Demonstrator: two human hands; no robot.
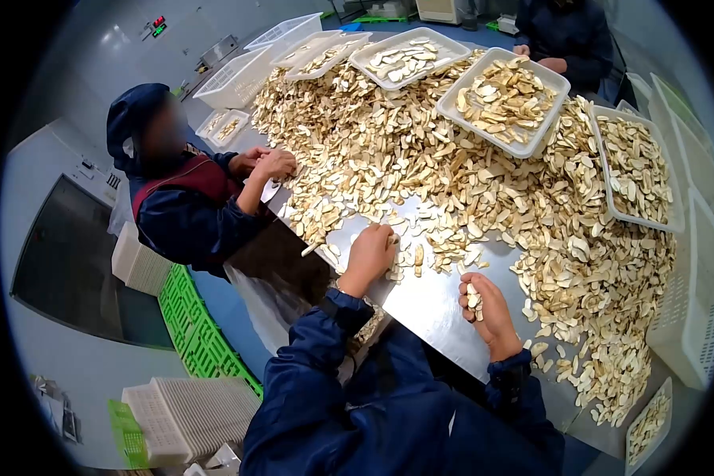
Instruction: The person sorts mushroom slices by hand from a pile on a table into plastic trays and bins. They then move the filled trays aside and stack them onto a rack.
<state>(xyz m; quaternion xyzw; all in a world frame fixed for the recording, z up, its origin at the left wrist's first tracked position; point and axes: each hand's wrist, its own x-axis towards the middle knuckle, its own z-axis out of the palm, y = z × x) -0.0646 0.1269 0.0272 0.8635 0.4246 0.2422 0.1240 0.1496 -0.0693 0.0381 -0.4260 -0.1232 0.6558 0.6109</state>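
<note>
A broad heap of pale, brown-edged dried mushroom slices (420, 163) covers much of the metal table (432, 313). My right hand (493, 313) is curled round a few mushroom slices (474, 300), held above the bare metal near the table's front. At the near edge of the heap, my left hand (369, 258) has its fingers bent inward among loose slices. The back of that hand hides what its fingers grip, if anything. Scattered slices (444, 258) lie between my two hands.
White trays of slices (523, 147) rest on the heap, with another tray (678, 222) at right. A co-worker (190, 190) handles slices at left; another person (567, 47) is across the table. White perforated crates (702, 317) stand at right. Stacked trays (198, 412) stand lower left.
</note>
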